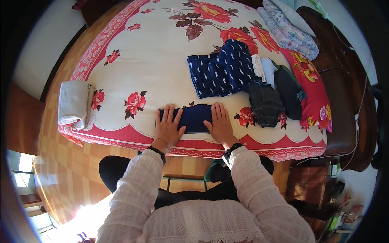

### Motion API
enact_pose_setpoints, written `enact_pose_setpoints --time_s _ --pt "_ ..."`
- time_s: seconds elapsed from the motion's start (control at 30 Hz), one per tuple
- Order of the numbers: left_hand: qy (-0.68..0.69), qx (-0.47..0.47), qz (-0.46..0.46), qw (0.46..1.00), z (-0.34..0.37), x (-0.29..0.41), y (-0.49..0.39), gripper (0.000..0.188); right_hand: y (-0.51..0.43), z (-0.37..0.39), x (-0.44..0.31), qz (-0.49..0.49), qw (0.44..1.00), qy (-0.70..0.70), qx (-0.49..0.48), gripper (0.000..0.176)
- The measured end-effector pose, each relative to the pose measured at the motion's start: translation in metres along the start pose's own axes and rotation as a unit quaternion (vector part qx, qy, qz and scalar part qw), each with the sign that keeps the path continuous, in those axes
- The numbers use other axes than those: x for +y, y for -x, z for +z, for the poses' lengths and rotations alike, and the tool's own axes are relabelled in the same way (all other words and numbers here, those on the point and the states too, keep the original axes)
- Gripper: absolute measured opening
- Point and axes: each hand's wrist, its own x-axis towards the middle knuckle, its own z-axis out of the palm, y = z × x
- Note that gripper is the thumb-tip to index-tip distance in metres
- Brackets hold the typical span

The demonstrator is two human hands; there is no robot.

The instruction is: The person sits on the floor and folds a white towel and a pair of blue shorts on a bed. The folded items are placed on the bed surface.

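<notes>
A folded dark blue cloth [196,118] lies flat near the front edge of the bed. My left hand [167,126] rests palm down on its left end, fingers apart. On its right end lies my right hand [221,124], also flat, with the thumb over the cloth. Beyond and to the right, a navy garment with a white pattern [222,71] is spread loosely. Beside it are folded dark grey trousers or similar clothing [265,104], a dark green garment [288,91], and small white [258,67] and pale blue [268,71] folded cloths.
Folded beige cloths [73,101] sit at the bed's left corner. A red floral pillow [313,91] and folded quilts [288,30] lie by the dark wooden headboard [343,91]. The bed has a floral sheet [146,60]. A cable [361,106] runs along the headboard.
</notes>
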Motion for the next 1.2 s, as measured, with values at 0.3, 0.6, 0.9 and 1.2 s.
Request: enact_pose_setpoints --time_s 0.3,0.6,0.9,1.2 --pt "0.012 0.073 0.1 0.992 0.004 0.053 -0.014 0.068 0.002 0.006 0.004 -0.012 0.999 -0.015 0.034 0.072" --pt "-0.02 -0.032 0.079 0.996 0.011 0.046 -0.018 0.078 0.001 0.004 0.003 -0.016 0.999 -0.004 0.035 0.069" --pt "-0.061 -0.029 0.059 0.996 0.003 0.018 -0.008 0.085 0.001 0.003 0.002 -0.011 1.0 0.011 0.024 0.069" --pt "-0.024 0.034 0.061 0.997 0.004 -0.011 0.005 0.078 0.002 0.004 0.003 -0.012 0.999 0.01 0.028 0.068"
